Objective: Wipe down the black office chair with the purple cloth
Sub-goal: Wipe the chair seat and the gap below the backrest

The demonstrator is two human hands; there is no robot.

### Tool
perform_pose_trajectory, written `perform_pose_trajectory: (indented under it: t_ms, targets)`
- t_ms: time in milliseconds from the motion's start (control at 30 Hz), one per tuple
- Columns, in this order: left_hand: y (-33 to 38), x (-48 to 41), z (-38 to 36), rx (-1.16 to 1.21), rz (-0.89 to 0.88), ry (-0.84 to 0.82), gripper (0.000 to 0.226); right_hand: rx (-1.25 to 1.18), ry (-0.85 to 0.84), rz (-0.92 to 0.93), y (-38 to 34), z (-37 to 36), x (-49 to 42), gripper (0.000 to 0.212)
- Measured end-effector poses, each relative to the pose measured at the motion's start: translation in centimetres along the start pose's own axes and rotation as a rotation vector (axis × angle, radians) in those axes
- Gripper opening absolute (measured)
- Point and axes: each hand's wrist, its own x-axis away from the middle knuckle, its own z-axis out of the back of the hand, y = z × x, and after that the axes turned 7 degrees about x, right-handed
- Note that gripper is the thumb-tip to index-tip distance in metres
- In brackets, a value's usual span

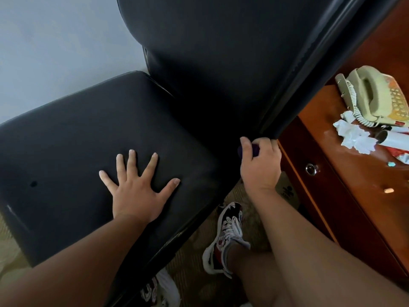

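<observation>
The black office chair (pixel 210 63) fills the middle of the view, its padded seat (pixel 77 134) at the left and its tall backrest rising toward the top right. My left hand (pixel 137 187) lies flat on the seat with its fingers spread. My right hand (pixel 260 162) grips the purple cloth (pixel 254 149) against the lower corner of the backrest, where it meets the seat. Only small dark purple patches of the cloth show between my fingers; the rest is hidden in my fist.
A wooden desk (pixel 332 196) with a drawer knob (pixel 311 169) stands close on the right. On it sit a beige telephone (pixel 374 98), crumpled tissues (pixel 354 136) and small clutter. My shoe (pixel 228 235) is on the carpet between chair and desk. A grey wall is at the upper left.
</observation>
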Motion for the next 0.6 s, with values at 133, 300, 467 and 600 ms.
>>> perform_pose_trajectory:
  t_ms: [133, 300, 467, 600]
  targets:
    - [0.2, 0.0, -0.2, 0.003, 0.007, 0.006, 0.091, 0.075, -0.174, -0.021, 0.5, -1.9, 1.3, 0.037]
    - [0.7, -0.1, -0.3, -0.02, 0.024, -0.003, 0.091, 0.014, -0.215, -0.124, 0.2, -2.6, 1.1, 0.034]
    - [1.1, -0.1, -0.2, -0.01, 0.043, -0.006, 0.092, 0.079, -0.325, -0.066, -0.7, -1.6, 4.7, 0.032]
    - [1.0, -0.1, -0.3, -0.007, 0.042, -0.009, 0.092, 0.008, -0.259, -0.029, -1.2, 0.5, 3.9, 0.034]
